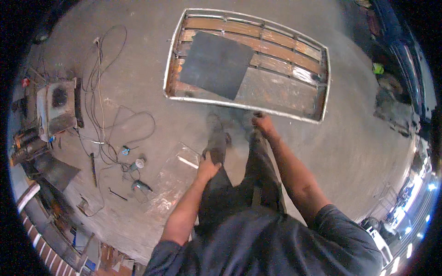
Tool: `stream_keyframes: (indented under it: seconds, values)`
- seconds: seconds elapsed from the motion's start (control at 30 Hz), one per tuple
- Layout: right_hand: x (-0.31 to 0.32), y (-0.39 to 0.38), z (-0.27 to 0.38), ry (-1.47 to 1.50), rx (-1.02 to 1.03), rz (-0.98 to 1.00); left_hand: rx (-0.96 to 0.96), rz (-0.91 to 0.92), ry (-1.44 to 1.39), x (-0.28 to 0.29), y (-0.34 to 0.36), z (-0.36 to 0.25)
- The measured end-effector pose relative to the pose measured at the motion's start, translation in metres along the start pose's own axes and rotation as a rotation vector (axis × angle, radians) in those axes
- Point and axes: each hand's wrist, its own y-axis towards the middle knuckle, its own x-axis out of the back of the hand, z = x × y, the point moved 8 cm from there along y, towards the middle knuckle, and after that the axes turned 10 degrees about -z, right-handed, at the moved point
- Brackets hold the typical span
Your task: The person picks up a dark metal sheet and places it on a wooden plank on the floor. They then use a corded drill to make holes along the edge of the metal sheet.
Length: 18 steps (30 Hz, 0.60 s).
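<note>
The floor (138, 69) is seen as rough, matt grey concrete, dusty and stained. The frame (248, 103) is made of pale, dull metal bars, with rusty brown slats (276, 39) set inside it. A matt dark grey sheet (214, 64) is laid over the slats. The trousers (258, 179) are of dark, dull cloth. A clear, slightly glossy plastic sheet (172, 179) is spread on the floor.

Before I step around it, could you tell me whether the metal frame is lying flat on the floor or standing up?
Lying flat: the metal frame rests on the concrete floor, a dark sheet spread across its slats.
</note>
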Motion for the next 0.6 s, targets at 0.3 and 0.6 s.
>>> stream_keyframes:
  seconds: [0.3, 0.6]
  values:
    - [-0.115, 0.293, -0.055, -0.791, 0.655, 0.047, 0.187, -0.233, 0.024, -0.016, 0.028, -0.03]
    - [-0.187, 0.424, -0.147, -0.373, 0.193, -0.008, 0.318, -0.279, -0.148, -0.002, 0.04, -0.027]
